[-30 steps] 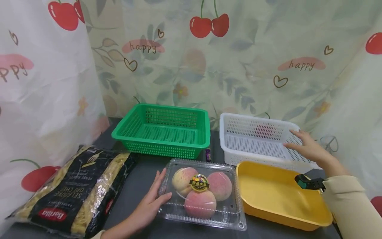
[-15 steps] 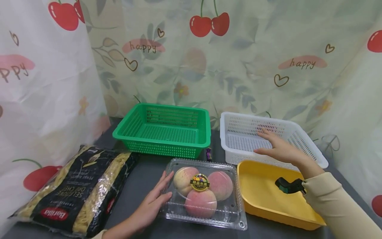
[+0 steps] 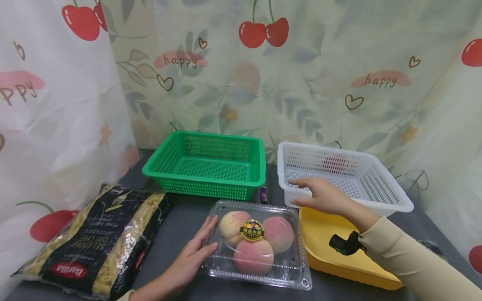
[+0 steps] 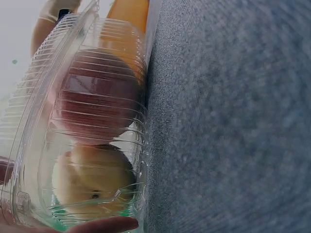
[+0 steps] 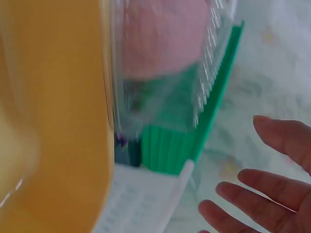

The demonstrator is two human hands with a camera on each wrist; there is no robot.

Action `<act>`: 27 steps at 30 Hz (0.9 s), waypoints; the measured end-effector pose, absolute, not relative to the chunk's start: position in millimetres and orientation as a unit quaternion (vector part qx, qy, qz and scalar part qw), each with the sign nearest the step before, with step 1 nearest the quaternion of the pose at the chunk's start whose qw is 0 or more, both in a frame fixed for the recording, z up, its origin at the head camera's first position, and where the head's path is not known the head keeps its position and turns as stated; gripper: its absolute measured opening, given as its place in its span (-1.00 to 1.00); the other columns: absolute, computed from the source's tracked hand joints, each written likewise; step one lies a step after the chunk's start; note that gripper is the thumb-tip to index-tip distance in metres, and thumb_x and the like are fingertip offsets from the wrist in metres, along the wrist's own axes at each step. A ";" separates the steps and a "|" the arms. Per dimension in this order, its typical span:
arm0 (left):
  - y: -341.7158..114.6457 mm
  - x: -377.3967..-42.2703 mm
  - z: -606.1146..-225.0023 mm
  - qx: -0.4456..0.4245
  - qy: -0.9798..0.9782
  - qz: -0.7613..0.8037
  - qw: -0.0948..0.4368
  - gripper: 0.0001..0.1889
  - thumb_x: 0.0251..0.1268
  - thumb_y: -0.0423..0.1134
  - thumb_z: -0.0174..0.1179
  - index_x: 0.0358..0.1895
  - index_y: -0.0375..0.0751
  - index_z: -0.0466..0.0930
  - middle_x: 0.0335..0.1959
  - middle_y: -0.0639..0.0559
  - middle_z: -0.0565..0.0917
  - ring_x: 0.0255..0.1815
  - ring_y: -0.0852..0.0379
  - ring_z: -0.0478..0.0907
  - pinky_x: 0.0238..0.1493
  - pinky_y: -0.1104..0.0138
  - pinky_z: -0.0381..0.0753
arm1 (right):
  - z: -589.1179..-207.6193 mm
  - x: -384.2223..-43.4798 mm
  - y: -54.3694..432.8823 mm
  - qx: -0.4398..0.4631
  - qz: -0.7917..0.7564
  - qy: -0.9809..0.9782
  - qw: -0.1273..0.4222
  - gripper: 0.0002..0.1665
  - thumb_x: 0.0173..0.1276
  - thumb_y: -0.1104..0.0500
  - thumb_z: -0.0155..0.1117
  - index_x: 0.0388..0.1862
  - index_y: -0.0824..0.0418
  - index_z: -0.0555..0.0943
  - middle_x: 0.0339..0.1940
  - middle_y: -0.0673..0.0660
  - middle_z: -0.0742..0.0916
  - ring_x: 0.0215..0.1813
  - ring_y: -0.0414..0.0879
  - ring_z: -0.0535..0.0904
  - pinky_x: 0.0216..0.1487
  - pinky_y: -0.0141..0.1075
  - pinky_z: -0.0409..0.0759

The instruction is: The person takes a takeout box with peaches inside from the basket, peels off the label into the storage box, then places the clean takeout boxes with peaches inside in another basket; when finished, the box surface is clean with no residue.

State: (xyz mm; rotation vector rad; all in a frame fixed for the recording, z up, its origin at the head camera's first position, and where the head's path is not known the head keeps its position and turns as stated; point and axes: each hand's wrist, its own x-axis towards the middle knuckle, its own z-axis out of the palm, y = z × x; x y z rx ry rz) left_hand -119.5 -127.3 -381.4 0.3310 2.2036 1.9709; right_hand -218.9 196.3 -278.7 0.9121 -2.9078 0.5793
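A clear plastic clamshell box (image 3: 288, 274) holding three peaches (image 3: 253, 257) lies on the dark table. My left hand (image 3: 190, 255) rests along the box's left side, its fingers straight. In the left wrist view, one finger (image 4: 104, 224) lies against the clear wall beside a peach (image 4: 95, 179). My right hand (image 3: 321, 196) hovers near the white basket's front left wall, over the back of the yellow bin (image 3: 320, 261). Its fingers (image 5: 257, 206) are spread in the right wrist view, with nothing between them. A black strap circles the right wrist.
A green basket (image 3: 207, 186) and a white basket (image 3: 380, 177) stand at the back. Between them lies a small purple-wrapped sweet (image 3: 263, 195). At left is a bag of penne pasta (image 3: 86, 246). Something dark (image 3: 431, 246) shows partly behind the right sleeve.
My right hand has swept left and slightly lower, from the white basket's right side to its front left wall. The left hand and box have hardly moved.
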 end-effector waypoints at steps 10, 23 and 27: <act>-127.5 -120.3 -382.3 0.115 0.740 0.658 0.081 -0.37 0.37 -0.17 0.00 0.46 -0.09 0.03 0.53 -0.11 -0.21 0.52 -0.14 -0.34 0.39 -0.14 -0.36 | -277.8 -207.8 166.3 0.330 0.170 -0.928 -0.019 -0.45 0.16 0.08 0.35 0.12 0.28 0.55 -0.01 0.18 0.70 -0.10 -0.03 0.60 -0.08 -0.11 0.59; -128.4 -120.7 -382.3 0.113 0.736 0.662 0.085 -0.35 0.37 -0.16 0.00 0.47 -0.12 -0.01 0.53 -0.11 -0.21 0.52 -0.14 -0.36 0.39 -0.14 -0.37 | -283.5 -209.5 132.7 0.386 0.205 -0.889 -0.137 -0.56 0.14 0.17 0.36 0.00 0.33 0.60 -0.43 -0.01 0.67 -0.38 -0.30 0.51 -0.31 -0.46 0.53; -128.4 -120.1 -382.3 0.117 0.738 0.660 0.076 -0.35 0.36 -0.18 0.01 0.46 -0.14 0.01 0.53 -0.12 -0.20 0.52 -0.15 -0.35 0.39 -0.14 -0.36 | -281.8 -210.7 130.0 0.401 0.196 -0.881 -0.158 -0.58 0.14 0.19 0.35 -0.02 0.34 0.59 -0.45 -0.02 0.67 -0.39 -0.31 0.52 -0.30 -0.47 0.53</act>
